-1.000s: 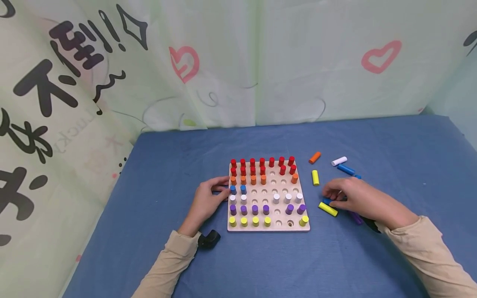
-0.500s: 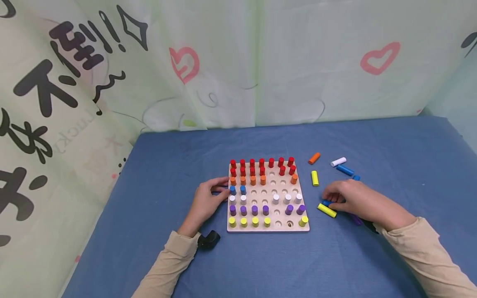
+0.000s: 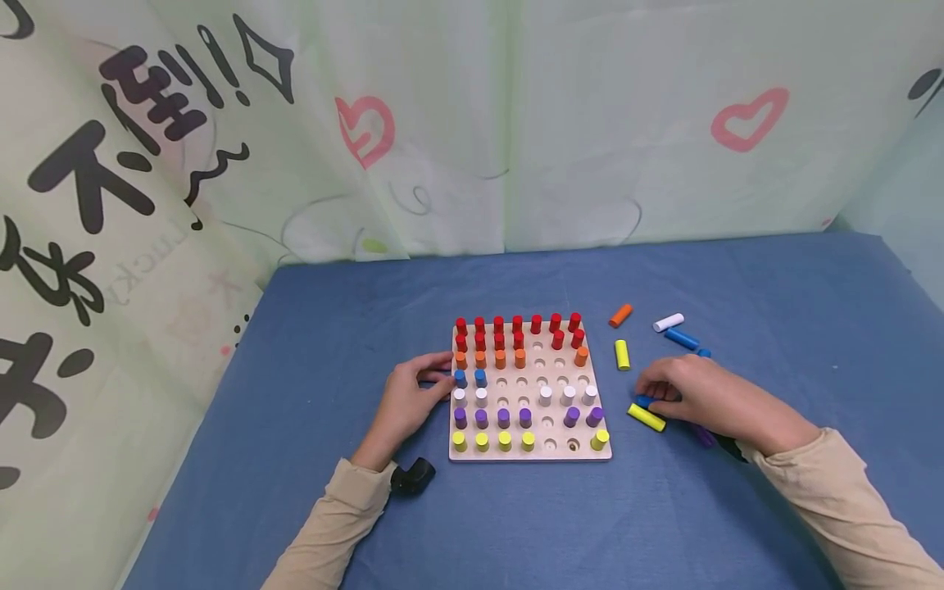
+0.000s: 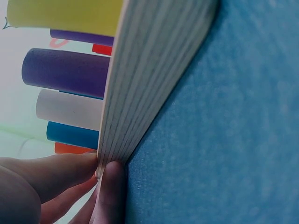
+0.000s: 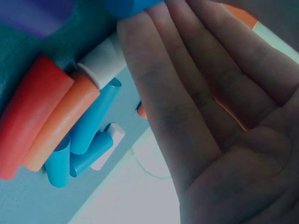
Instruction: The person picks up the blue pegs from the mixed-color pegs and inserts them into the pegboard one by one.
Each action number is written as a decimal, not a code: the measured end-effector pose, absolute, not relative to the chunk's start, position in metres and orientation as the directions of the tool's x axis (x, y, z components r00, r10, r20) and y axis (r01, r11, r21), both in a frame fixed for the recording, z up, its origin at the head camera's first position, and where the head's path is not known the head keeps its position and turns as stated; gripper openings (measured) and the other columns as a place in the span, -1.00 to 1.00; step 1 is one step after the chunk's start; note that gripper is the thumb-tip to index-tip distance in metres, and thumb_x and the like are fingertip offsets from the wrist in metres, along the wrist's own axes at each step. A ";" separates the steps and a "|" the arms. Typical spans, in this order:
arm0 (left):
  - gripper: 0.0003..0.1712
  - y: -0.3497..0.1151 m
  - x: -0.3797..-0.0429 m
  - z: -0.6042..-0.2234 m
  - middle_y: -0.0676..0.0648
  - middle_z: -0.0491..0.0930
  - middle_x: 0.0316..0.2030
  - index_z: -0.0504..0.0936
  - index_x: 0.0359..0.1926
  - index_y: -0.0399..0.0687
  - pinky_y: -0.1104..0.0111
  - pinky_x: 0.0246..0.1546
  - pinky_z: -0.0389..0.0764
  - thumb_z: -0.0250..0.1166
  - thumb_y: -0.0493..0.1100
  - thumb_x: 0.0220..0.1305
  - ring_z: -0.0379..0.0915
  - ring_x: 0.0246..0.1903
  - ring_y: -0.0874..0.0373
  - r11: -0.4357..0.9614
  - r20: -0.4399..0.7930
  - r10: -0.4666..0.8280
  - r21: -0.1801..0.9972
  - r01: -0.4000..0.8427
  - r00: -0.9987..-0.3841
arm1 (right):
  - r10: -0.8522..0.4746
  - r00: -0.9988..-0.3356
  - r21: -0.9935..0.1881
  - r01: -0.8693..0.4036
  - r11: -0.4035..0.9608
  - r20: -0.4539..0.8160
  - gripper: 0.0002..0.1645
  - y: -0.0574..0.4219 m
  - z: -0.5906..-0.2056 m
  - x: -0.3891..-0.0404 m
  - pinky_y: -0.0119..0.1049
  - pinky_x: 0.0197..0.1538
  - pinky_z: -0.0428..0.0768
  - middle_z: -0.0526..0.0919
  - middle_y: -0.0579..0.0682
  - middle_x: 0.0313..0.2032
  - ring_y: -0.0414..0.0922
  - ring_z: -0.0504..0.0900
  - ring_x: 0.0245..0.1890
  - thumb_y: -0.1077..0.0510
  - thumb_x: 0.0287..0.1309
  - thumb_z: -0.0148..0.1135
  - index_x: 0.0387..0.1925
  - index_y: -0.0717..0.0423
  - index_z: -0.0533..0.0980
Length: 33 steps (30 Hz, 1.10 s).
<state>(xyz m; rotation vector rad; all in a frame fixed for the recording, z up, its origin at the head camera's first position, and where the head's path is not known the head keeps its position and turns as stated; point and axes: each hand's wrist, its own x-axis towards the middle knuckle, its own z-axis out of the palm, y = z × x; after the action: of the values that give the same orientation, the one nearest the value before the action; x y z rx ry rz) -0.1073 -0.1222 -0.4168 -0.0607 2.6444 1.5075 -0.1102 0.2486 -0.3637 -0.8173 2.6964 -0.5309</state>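
Note:
A square wooden pegboard (image 3: 531, 458) bears rows of red, orange, blue, white, purple and yellow pegs, with several holes bare toward its right half. My left hand (image 3: 410, 395) touches the board's left edge. In the left wrist view its thumb and a fingertip press on the board's edge (image 4: 140, 84), just below an orange peg (image 4: 74, 148). Right of the board, my right hand (image 3: 693, 395) pinches a blue peg (image 3: 646, 402) low over the cloth. The right wrist view shows that blue peg (image 5: 133, 5) at the fingertips, partly cut off.
A loose yellow peg (image 3: 646, 417) lies beside the right fingers, another yellow peg (image 3: 623, 355) farther back. Orange (image 3: 621, 315), white (image 3: 669, 323) and blue pegs (image 3: 682, 338) lie behind. A purple peg (image 3: 703, 435) shows under the right wrist. A curtain (image 3: 590, 164) hangs behind the table.
The right hand stays at the blue peg with hardly any shift. The left hand keeps its place at the board. The whole view has tilted very slightly.

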 end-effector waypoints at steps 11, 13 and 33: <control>-0.55 -0.123 -0.110 -0.418 -0.09 0.67 0.00 0.60 0.20 -0.10 0.33 -0.17 0.70 0.34 -0.28 0.28 0.61 -0.15 0.11 0.498 -0.077 0.031 0.866 -0.051 -0.997 | -0.568 -0.816 -0.395 -0.489 0.778 -0.109 -0.72 0.245 -0.356 -0.111 -0.25 -0.23 0.65 0.69 -0.13 -0.26 -0.26 0.58 -0.32 0.29 0.03 0.46 -0.15 0.18 0.67; -0.55 -0.123 -0.110 -0.418 -0.10 0.67 0.00 0.60 0.20 -0.11 0.33 -0.17 0.70 0.34 -0.28 0.29 0.61 -0.15 0.11 0.497 -0.077 0.032 0.866 -0.051 -0.997 | -0.572 -0.816 -0.384 -0.505 0.773 -0.079 -0.70 0.244 -0.355 -0.111 -0.26 -0.23 0.65 0.69 -0.12 -0.26 -0.27 0.58 -0.33 0.30 0.02 0.46 -0.14 0.21 0.67; -0.54 -0.122 -0.108 -0.416 -0.08 0.66 0.00 0.60 0.21 -0.08 0.33 -0.15 0.70 0.35 -0.26 0.28 0.61 -0.15 0.11 0.507 -0.109 0.011 0.857 -0.089 -0.994 | -0.562 -0.827 -0.370 -0.524 0.767 0.005 -0.73 0.229 -0.347 -0.112 -0.22 -0.22 0.66 0.66 -0.13 -0.26 -0.26 0.57 -0.32 0.32 0.03 0.44 -0.17 0.13 0.67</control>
<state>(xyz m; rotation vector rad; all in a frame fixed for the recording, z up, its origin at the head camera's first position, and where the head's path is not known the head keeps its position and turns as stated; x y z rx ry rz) -0.1077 -0.1222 -0.4158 -0.0686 2.6385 1.5105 -0.1118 0.2293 -0.3466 -0.8795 2.8528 -0.5504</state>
